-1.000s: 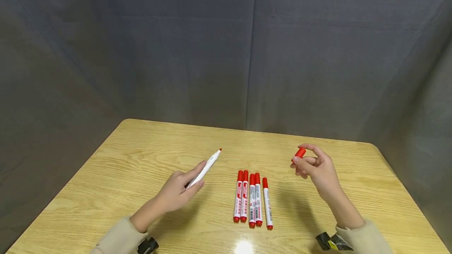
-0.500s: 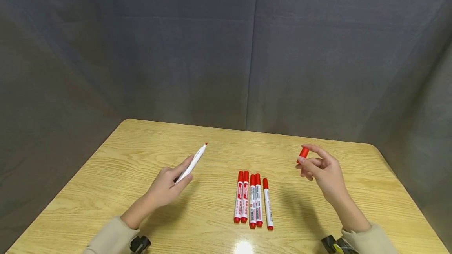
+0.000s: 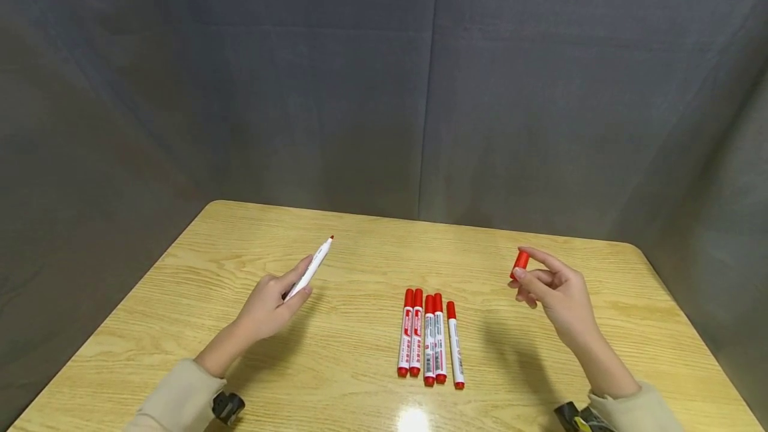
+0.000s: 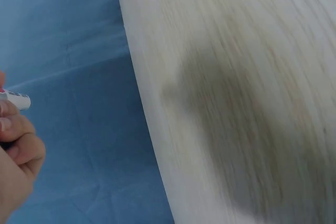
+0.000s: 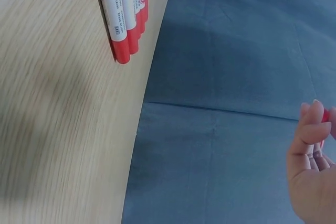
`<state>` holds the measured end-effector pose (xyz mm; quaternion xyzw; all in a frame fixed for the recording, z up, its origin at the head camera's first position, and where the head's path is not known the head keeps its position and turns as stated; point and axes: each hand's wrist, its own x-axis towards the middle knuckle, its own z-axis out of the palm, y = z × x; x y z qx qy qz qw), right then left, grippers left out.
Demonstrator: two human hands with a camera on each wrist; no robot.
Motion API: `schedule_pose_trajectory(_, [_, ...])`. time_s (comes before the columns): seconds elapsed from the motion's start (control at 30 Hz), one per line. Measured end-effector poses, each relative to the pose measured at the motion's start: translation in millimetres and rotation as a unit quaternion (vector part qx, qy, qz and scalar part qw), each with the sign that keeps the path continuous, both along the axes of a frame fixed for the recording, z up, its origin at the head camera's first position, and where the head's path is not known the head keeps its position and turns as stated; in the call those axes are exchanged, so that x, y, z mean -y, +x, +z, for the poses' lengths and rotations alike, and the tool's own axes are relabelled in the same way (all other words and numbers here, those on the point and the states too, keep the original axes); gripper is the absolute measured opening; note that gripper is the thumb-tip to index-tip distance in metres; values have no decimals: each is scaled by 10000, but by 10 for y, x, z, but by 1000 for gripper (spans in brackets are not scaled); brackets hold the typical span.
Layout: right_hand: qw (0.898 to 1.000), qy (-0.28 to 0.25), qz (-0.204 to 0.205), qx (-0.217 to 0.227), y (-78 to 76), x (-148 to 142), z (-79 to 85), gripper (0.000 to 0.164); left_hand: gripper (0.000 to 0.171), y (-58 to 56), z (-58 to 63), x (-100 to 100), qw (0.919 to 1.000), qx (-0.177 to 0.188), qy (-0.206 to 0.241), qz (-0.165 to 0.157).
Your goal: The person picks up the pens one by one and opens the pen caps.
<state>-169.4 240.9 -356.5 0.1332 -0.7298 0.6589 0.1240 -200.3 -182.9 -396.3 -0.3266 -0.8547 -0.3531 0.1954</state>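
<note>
In the head view, my left hand [image 3: 268, 309] grips an uncapped white marker [image 3: 310, 267], its red tip pointing up and away, above the left part of the table. My right hand [image 3: 563, 297] pinches a red marker cap [image 3: 520, 263] between thumb and fingers, raised over the right part. Between the hands, several capped red-and-white markers [image 3: 405, 342] lie side by side, caps toward the far edge. The rightmost, a slimmer marker [image 3: 455, 345], sits slightly apart. The left wrist view catches only part of the held marker's white barrel [image 4: 18, 99].
The wooden table [image 3: 360, 392] has a far edge near a dark grey curtain [image 3: 312, 119], which also hangs at both sides. Black straps with small devices [image 3: 228, 408] sit at both wrists. A bright reflection shows near the table's front.
My left hand has moved left and a little farther away with the uncapped marker. The right hand, holding the cap, has shifted slightly right. The markers on the table stay put.
</note>
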Motion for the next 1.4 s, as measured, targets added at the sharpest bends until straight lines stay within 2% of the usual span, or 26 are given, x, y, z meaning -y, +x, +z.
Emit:
schedule_pose_trajectory(0.13, [10000, 50, -62, 60, 3, -27, -10, 33, 46, -20, -9, 63, 9996, 225, -69, 123])
schedule_pose_trajectory(0.33, [9988, 391, -244, 181, 14, -72, -24, 38, 46, -69, -44, 176, 9984, 345, -220, 379])
schedule_pose_trajectory(0.63, [9984, 463, -108, 305, 31, -127, -41, 43, 47, -161, -113, 394, 9919, 715, -521, 909])
schedule_pose_trajectory(0.8, [9976, 593, -70, 363, 42, -142, -41, 50, 46, -223, -159, 506, 9883, 678, -738, 1146])
schedule_pose_trajectory(1.07, [9958, 830, -116, 370, 50, -156, -46, 55, 46, -272, -201, 638, 9817, 902, -1052, 1304])
schedule_pose_trajectory(1.4, [9953, 884, -129, 383, 52, -175, -56, 56, 48, -354, -299, 789, 9721, 1133, -1363, 1539])
